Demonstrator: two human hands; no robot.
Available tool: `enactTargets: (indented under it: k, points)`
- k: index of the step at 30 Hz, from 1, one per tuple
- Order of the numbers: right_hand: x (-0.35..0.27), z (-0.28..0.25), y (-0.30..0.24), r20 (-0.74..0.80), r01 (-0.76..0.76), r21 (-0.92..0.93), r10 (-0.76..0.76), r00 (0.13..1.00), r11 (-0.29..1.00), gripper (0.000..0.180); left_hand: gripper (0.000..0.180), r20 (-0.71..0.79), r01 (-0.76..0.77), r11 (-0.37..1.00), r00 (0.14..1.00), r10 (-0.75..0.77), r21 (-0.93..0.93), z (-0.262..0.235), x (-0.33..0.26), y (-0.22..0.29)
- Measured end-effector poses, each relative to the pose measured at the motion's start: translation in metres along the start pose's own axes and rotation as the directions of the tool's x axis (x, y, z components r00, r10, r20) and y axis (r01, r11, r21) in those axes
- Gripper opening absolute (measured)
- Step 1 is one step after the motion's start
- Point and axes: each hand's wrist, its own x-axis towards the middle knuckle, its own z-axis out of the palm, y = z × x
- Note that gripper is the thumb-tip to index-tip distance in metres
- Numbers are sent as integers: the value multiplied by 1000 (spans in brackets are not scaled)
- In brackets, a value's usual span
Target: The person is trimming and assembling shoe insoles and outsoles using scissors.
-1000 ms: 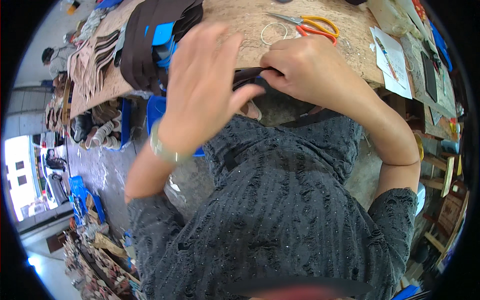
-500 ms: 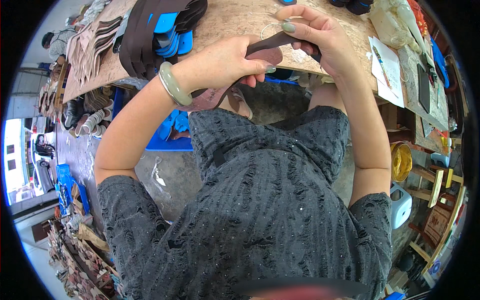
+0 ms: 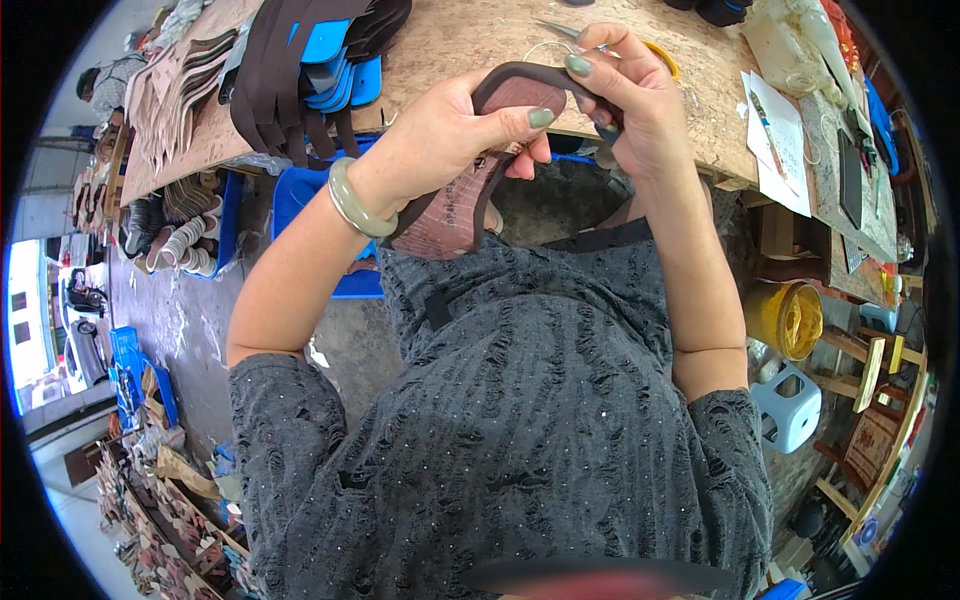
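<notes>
My left hand, a pale green bangle on its wrist, is closed on a pinkish-brown insole-shaped piece with dark edging. The dark brown strip curves round the end of this piece and runs across to my right hand. There my thumb and fingers pinch the strip's end. Behind the right fingers show a pointed metal tip and a yellow ring, which look like scissors. Whether the hand holds them or they lie on the table is hidden. A thin pale loop shows beyond the strip.
A wooden worktable spans the far side. On it sit dark strips with blue pieces, stacked beige cut pieces, and paper with a pen. A blue stool and yellow bucket stand at right.
The insole-shaped piece has turned to show more of its face, and the strip bends more round its end. My right hand has dropped slightly; the metal tip and yellow ring now show.
</notes>
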Motion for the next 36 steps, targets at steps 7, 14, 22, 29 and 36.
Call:
enactTargets:
  k: [7,14,22,29,36]
  points:
    - [-5,18,7,-27,14,131,-11,1000,991,16,27,-95,-94,978,992,78,-188,8,1,-19]
    - [1,25,-14,-44,-51,115,57,997,992,18,26,-149,-209,916,975,166,-343,16,3,-27]
    - [-5,33,-3,-57,-44,123,52,997,991,17,34,-191,-254,901,962,197,-352,20,1,-31]
    - [-24,35,-3,31,8,143,-13,999,990,14,24,-228,-436,847,897,379,-304,28,-7,-35]
    - [-31,37,4,-53,58,93,-53,997,994,16,26,-393,-507,828,831,394,-241,38,-4,-35]
